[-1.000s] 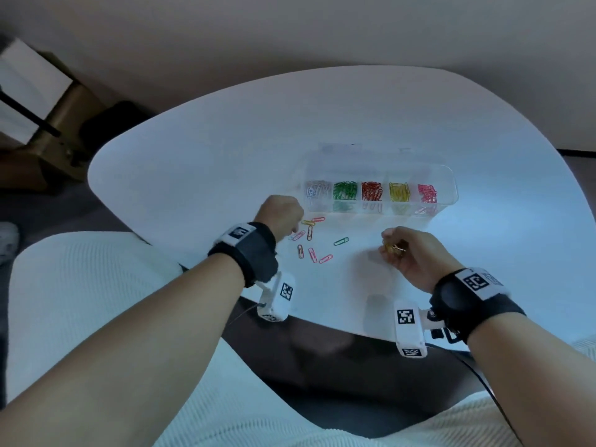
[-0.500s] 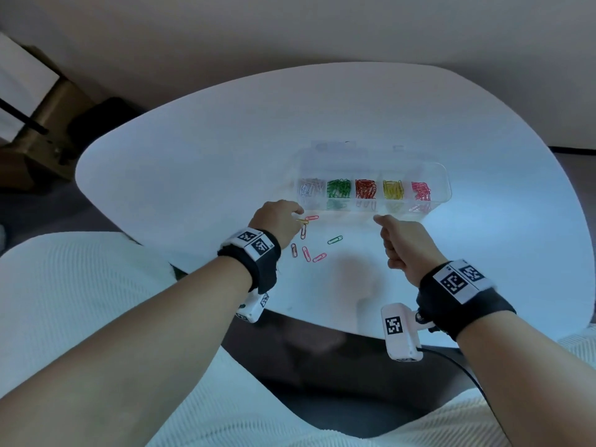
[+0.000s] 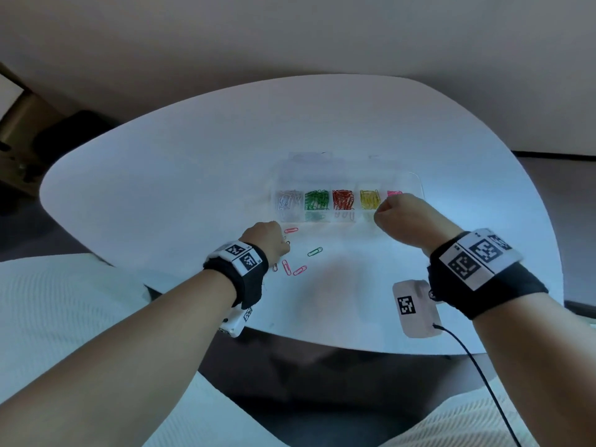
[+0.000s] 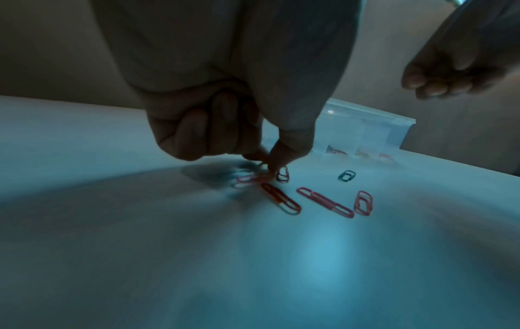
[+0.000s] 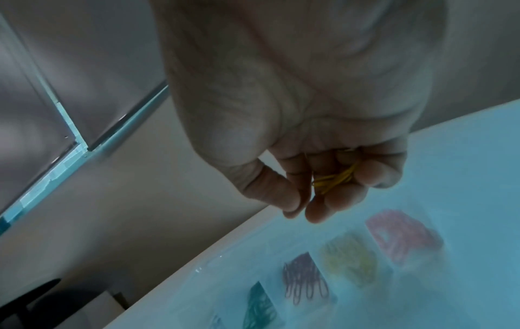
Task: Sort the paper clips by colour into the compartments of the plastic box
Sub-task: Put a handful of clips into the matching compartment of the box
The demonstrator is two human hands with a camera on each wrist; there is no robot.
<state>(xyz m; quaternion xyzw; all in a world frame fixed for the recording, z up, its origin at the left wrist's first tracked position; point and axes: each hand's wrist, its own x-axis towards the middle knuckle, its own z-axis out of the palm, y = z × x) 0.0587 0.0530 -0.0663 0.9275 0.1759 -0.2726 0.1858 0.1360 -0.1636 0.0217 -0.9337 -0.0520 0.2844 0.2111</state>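
Note:
The clear plastic box (image 3: 416,182) lies at mid-table, its compartments holding white, green, red, yellow (image 3: 369,199) and pink clips. My right hand (image 3: 385,214) hovers above the yellow compartment (image 5: 350,258), fingers curled round a few yellow paper clips (image 5: 333,180). My left hand (image 3: 274,241) is down on the table among the loose clips. Its thumb and forefinger (image 4: 277,155) pinch together at a small clip on the surface, and its other fingers are curled. Loose pink clips (image 3: 286,267) (image 4: 325,201), a red one (image 4: 281,199) and a green one (image 3: 315,251) lie just in front of the box.
The white table (image 3: 193,175) has a rounded front edge close to my wrists. A dark floor and a wooden piece of furniture (image 3: 19,130) lie off to the left. A cable (image 3: 477,366) trails from the right wrist camera.
My right hand has risen from the table's front and travelled forward to the box with the yellow clips. My left hand has stayed at the loose clips, shifting slightly.

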